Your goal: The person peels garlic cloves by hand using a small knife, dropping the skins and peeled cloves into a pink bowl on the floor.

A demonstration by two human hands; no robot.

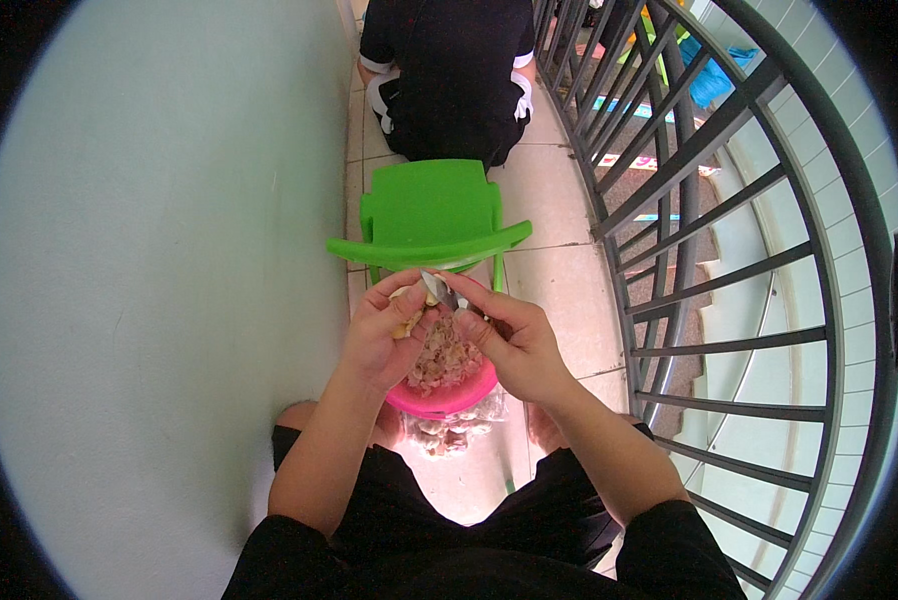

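Note:
My left hand (381, 334) is closed around pale garlic cloves (407, 324), partly covered by the fingers. My right hand (520, 341) grips a small knife, its handle mostly hidden in the fingers. The metal blade (439, 288) lies against or very close to a clove at the left fingertips. Below both hands is a bright pink plastic basin (460, 396), holding a heap of papery garlic skins (445, 352). On the floor nearer my body, partly under the basin's edge, a clear plastic bag (494, 409) holds several garlic bulbs (449, 435).
A green plastic chair (434, 202) stands just beyond the basin. Past it, a person in black (456, 75) sits facing away. A pale wall (194, 262) runs along the left. Dark metal railing (726, 349) borders the right side, with stairs (685, 352) behind it. The floor is tiled (554, 300).

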